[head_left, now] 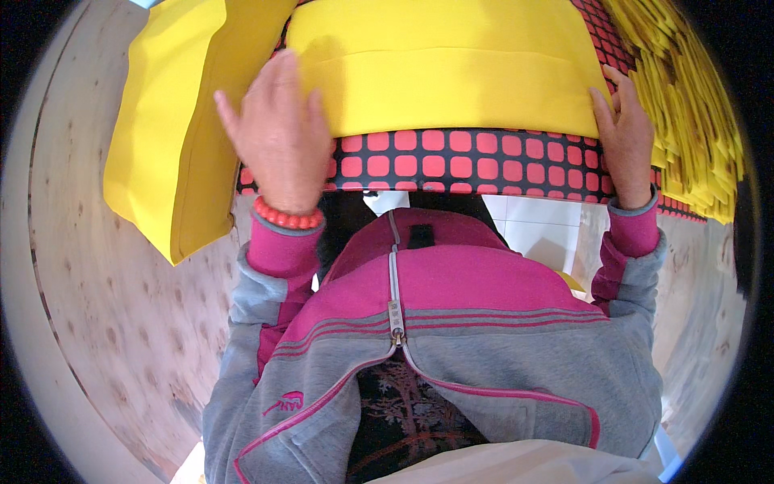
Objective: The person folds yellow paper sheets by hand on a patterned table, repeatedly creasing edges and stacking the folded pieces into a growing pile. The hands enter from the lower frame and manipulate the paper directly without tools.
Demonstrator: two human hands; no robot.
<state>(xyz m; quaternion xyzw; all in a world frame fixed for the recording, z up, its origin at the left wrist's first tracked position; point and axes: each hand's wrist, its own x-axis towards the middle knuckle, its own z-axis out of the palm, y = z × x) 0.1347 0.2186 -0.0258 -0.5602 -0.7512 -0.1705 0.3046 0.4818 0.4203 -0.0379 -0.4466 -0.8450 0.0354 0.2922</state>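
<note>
A folded piece of yellow cloth (443, 89) lies flat in front of me, with a crease running across it. My left hand (282, 137), a red bead bracelet on its wrist, is at the cloth's left edge with fingers spread and nothing held. At the right edge my right hand (629, 133) rests its thumb and fingertips on or beside the cloth, fingers apart. Whether the left fingertips press the cloth I cannot tell. Beneath the cloth is a red-and-black checked cover (459, 165).
More yellow cloth (165, 121) hangs over the table's left side. A thick stack of folded yellow pieces (693, 121) sits at the far right. Pale wood-patterned surfaces (97, 266) flank both sides, and white floor tiles (536, 226) show below the table's front edge.
</note>
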